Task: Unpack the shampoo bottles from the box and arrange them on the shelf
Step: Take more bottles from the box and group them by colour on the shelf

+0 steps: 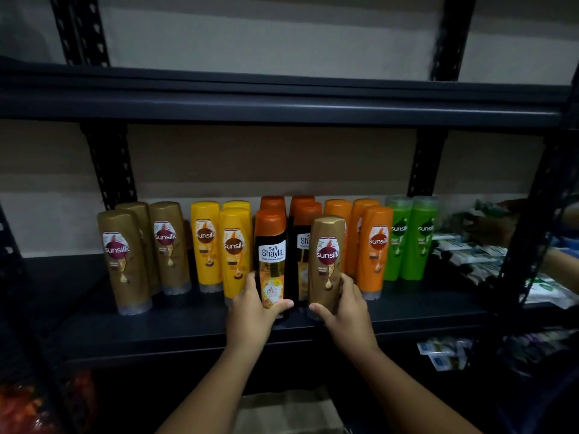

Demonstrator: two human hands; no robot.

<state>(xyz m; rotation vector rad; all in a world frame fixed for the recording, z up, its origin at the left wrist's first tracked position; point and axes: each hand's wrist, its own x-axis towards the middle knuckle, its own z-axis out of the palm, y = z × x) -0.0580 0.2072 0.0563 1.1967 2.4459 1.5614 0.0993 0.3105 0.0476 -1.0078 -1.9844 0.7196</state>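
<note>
Shampoo bottles stand in rows on a dark metal shelf. My left hand grips the base of a black Safi Shayla bottle with an orange cap at the shelf's front. My right hand grips the lower part of a gold Sunsilk bottle, upright and in front of the orange bottles. Other gold bottles stand at the left, then yellow ones, orange ones and green ones to the right.
An upper shelf board runs overhead. White and green sachet packs lie at the right end of the shelf, more packs on the level below. A cardboard box sits low between my arms. Black uprights frame both sides.
</note>
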